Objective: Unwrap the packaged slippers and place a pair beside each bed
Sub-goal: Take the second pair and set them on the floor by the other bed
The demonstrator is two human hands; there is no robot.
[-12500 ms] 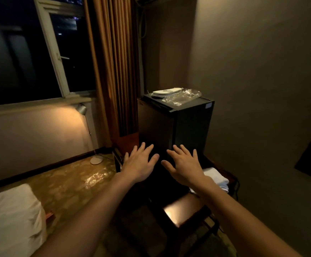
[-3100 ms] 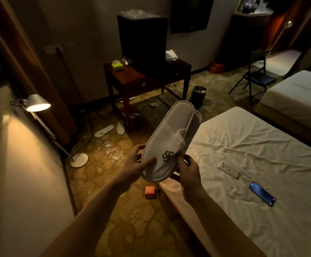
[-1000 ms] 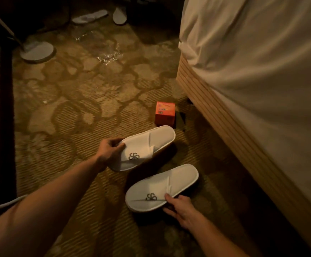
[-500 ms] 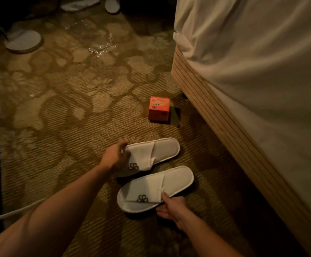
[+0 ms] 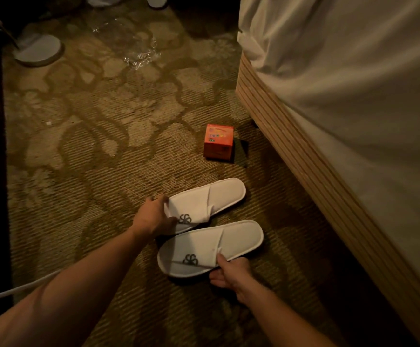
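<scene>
Two white slippers with a dark swirl logo lie flat and side by side on the patterned carpet, left of the bed (image 5: 304, 156). My left hand (image 5: 154, 216) grips the toe end of the far slipper (image 5: 214, 199). My right hand (image 5: 229, 271) pinches the strap edge of the near slipper (image 5: 234, 240) from below. Both slippers point their heels toward the bed's wooden base.
A small orange box (image 5: 218, 142) stands on the carpet just beyond the slippers, close to the bed corner. A round lamp base (image 5: 38, 50) sits at the upper left, crumpled clear plastic wrap (image 5: 141, 56) lies further back, and a white cable (image 5: 16, 289) runs at the lower left.
Both slippers have come down flat onto the carpet and been drawn closer together; the far one was raised in my left hand a second ago. My hands keep their hold.
</scene>
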